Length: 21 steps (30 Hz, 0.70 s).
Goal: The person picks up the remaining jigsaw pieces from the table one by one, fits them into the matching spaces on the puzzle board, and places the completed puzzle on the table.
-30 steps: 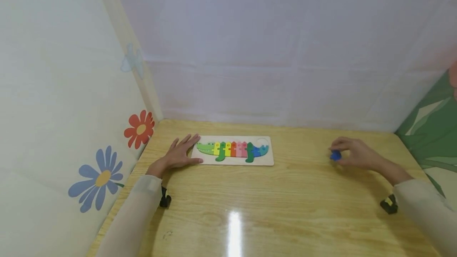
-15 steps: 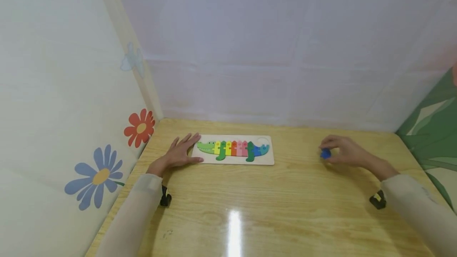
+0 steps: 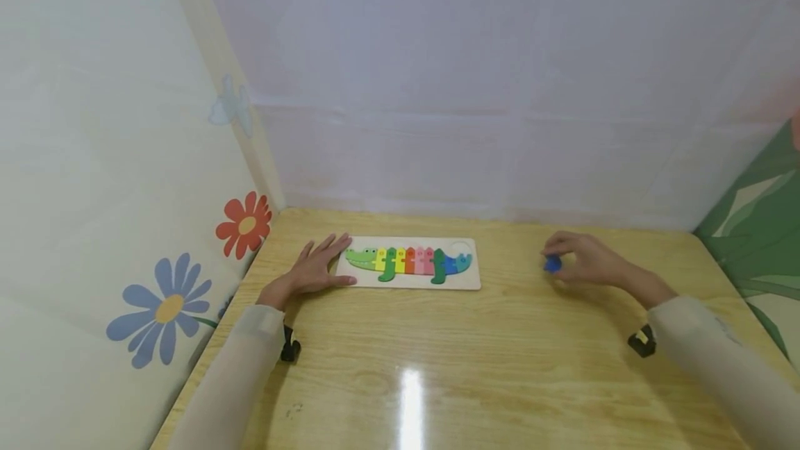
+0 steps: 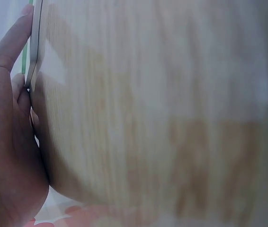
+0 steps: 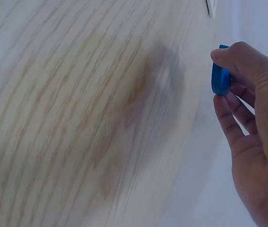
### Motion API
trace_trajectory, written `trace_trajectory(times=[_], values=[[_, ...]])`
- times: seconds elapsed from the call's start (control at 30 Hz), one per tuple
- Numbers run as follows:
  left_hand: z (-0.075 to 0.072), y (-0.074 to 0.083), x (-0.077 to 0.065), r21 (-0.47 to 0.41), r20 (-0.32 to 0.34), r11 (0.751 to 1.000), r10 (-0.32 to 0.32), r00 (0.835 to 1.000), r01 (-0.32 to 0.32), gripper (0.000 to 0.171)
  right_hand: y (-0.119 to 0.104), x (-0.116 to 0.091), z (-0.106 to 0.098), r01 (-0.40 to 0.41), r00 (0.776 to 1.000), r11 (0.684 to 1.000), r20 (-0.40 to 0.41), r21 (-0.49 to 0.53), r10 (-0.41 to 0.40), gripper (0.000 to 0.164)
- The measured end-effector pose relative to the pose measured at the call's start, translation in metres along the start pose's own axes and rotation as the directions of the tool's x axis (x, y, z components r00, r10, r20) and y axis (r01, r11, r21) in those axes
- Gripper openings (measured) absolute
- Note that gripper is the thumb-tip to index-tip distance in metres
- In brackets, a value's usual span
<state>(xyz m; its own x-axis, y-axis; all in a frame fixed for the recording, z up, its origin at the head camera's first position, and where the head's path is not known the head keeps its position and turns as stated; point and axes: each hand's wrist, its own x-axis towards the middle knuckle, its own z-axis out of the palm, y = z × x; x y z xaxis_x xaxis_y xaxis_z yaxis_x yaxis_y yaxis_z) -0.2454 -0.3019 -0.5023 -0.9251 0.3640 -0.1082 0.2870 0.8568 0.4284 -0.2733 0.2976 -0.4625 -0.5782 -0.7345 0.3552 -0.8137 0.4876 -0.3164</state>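
A pale wooden puzzle board (image 3: 369,282) lies flat toward the back of the table, bearing a crocodile puzzle (image 3: 409,262) in green, yellow, red, pink and blue pieces. Near the blue tail, a pale round patch shows in the board's upper right corner. My left hand (image 3: 312,269) rests at the board's left end, fingers spread straight, thumb and fingertips over its edge. To the right of the board, my right hand (image 3: 587,260) pinches a small blue puzzle piece (image 5: 221,75) between thumb and fingers, above the table. The fingers partly cover this piece.
The wood-grain table (image 3: 500,353) carries a bright light reflection near its front. A pale cloth wall (image 3: 400,89) stands behind it. Flower-printed panels rise at the left (image 3: 169,307) and right sides.
My right hand has moved left with the blue puzzle piece, closer to the board. My left hand and the board stay in place.
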Motion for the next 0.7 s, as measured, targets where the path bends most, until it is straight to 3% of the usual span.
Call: trace_trajectory(times=[0.7], values=[[0.001, 0.001, -0.001, -0.009, -0.01, 1.0, 0.005, 1.0, -0.005, 0.103, -0.007, 0.036, 0.015, -0.012, 0.999, 0.998, 0.037, 0.069, 0.01, 0.037]])
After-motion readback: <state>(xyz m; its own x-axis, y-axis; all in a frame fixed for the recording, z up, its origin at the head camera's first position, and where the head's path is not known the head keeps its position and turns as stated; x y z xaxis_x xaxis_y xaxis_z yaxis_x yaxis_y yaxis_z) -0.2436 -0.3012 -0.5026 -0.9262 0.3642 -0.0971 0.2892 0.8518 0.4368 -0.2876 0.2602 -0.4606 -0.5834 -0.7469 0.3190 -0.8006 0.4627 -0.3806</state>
